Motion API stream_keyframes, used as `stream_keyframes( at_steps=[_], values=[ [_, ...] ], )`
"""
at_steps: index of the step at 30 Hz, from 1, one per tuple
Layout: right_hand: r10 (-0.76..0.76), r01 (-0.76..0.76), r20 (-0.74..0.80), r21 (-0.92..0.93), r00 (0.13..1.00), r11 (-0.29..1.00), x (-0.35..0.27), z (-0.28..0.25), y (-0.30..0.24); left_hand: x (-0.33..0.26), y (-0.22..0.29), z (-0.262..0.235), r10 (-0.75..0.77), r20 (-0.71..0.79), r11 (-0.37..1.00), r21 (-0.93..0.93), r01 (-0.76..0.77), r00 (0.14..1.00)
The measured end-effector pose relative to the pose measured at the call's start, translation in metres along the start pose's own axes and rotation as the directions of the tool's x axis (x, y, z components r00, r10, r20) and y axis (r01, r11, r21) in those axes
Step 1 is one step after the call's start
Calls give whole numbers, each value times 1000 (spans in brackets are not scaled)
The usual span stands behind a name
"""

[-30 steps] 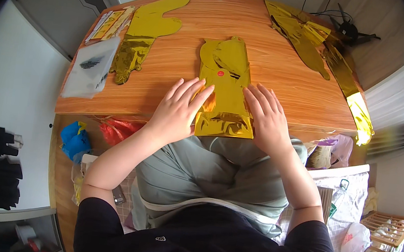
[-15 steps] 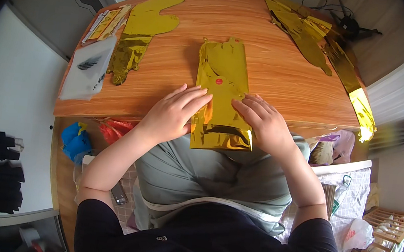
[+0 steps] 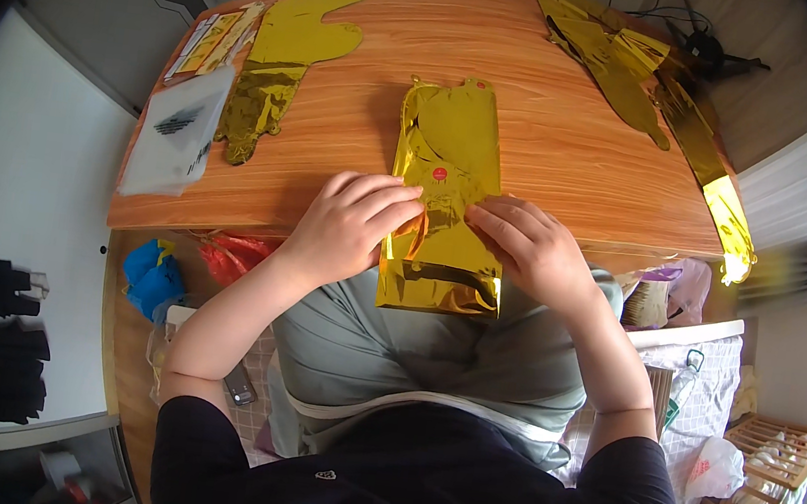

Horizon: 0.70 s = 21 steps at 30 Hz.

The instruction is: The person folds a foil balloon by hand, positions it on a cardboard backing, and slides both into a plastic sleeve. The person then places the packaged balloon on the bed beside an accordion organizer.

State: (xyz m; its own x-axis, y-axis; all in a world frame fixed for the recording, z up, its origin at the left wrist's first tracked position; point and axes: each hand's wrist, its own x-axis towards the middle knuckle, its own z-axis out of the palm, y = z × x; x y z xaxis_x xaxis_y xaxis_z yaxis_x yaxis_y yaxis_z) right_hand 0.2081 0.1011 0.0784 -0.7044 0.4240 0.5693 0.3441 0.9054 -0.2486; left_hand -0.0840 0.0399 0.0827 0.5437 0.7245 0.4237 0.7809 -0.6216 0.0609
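Touching gold foil (image 3: pixel 463 133) with both hands: shiny, flat, folded, creased, red dot (image 3: pixel 439 174) around its middle. Far part lies on the wooden table (image 3: pixel 338 128), near end sticks out over my lap (image 3: pixel 431 356). Its side edges are partly hidden under my fingers; undersides of both hands out of sight. Left hand (image 3: pixel 351 226) at left edge, right hand (image 3: pixel 536 253) at right, fingers bent; can't tell whether pinching or just resting.

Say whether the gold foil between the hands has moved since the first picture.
Yes. The gold foil has moved down the picture, reaching farther past the near edge of the wooden table.
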Motion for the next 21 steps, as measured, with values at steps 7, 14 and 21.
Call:
stream_keyframes(
  at_steps=[7,14,21],
  values=[
    [-31,33,29,-47,999,998,3,1,-2,-1,1,3,-18,-11,1000,6,19,1000],
    [-76,76,0,-128,997,989,8,3,-1,0,2,6,-32,-12,998,54,32,999],
    [-76,82,49,-145,996,986,7,5,5,5,4,9,-39,-19,992,119,41,999]
  ],
)
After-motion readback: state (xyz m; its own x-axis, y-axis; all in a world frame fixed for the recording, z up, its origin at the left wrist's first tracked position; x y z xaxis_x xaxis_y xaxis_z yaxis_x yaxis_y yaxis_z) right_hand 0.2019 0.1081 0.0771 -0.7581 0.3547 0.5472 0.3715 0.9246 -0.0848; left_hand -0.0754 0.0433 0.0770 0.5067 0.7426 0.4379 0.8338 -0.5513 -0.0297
